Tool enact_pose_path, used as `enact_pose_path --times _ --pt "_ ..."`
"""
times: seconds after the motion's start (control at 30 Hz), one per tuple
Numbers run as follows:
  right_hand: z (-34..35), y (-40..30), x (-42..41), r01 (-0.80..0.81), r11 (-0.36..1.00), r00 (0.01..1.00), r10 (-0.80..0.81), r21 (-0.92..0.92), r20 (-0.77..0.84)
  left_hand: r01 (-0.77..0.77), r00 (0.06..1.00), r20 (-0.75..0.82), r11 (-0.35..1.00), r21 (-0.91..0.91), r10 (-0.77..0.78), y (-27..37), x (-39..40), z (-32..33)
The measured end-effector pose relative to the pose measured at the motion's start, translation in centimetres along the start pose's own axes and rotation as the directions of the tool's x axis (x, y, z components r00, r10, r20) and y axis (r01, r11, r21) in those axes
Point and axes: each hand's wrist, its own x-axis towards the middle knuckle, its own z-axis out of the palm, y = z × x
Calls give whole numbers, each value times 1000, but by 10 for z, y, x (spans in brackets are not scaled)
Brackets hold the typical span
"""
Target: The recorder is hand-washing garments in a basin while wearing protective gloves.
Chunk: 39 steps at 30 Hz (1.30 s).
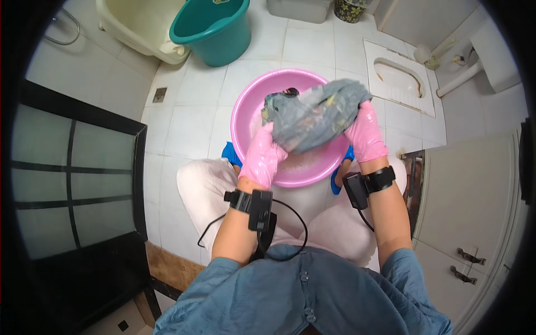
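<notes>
A wet grey-blue patterned cloth (316, 115) is stretched between my two hands above a pink plastic basin (239, 121). My left hand (264, 157), in a pink rubber glove, grips the cloth's lower left part over the basin's near left rim. At the cloth's right end, my right hand (366, 132) in a matching glove holds a bunched edge. Suds and shallow water (299, 162) show in the basin below. Part of the basin's inside is hidden behind the cloth, and a small dark patch (292, 91) shows at its far left edge.
The basin stands on white floor tiles between my knees. A green tub (226, 42) and a cream baby bath (130, 29) stand at the far left. A squat toilet (400, 77) lies at the right, near a white cabinet (465, 201). A floor drain (159, 95) is at the left.
</notes>
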Motion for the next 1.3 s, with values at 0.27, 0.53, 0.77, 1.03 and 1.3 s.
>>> enact_pose_path --times 0.27,0.53,0.77,1.03,1.3 --pt "-25 50 7 -100 978 993 88 -181 -73 228 966 150 969 -95 -213 -15 9 -14" --pt "-43 57 55 -218 944 971 235 -246 41 -37 996 91 797 602 -22 4 28 -16" --pt "-24 66 86 -248 459 960 235 -853 -153 -298 954 292 162 941 62 4 33 -14" --pt "-16 41 77 -116 623 971 235 -774 44 4 997 -60 802 597 39 12 37 -7" --pt "-23 35 56 -326 889 921 375 -322 104 167 981 69 969 184 -182 13 37 -22"
